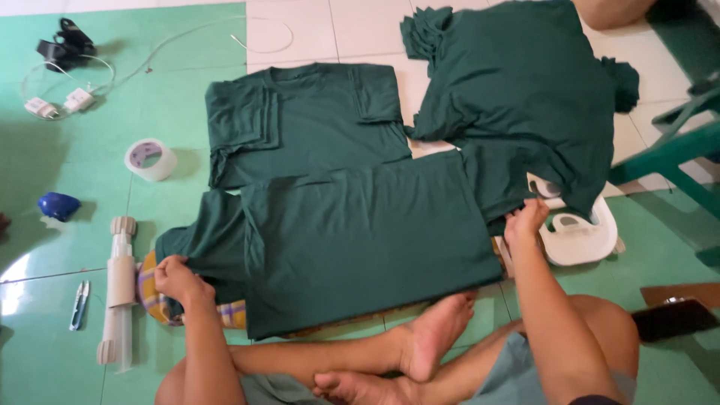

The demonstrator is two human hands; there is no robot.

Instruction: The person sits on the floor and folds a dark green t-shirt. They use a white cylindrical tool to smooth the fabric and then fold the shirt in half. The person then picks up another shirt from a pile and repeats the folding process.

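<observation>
Left grip (178, 279) is clenched on the sleeve edge of a dark green shirt (360, 240) that lies spread flat on the floor (67, 172). Right grip (526, 219) pinches the shirt's opposite edge, fingers closed on the cloth. The shirt stretches between the two hands, just in front of the person's crossed bare feet (420, 345).

Beyond it lies a second green shirt (307, 120), folded with its sleeves turned in, touching the far edge of the held one. To the right of that, a pile of green shirts (517, 90) sits heaped loosely, overlapping the held shirt's right corner. A white plastic stool (581, 236) lies just beside the right hand, partly under the pile.

A yellow checked cloth (154, 296) peeks out under the shirt near the left hand. Left of it a white tube-shaped tool (118, 289) lies on the green floor, with small snips (79, 304) beside it. Farther off are a roll of tape (150, 159), a blue object (58, 205), a white charger (60, 101) with cable, and a black strap (64, 45). A green chair leg (675, 150) stands at the right.
</observation>
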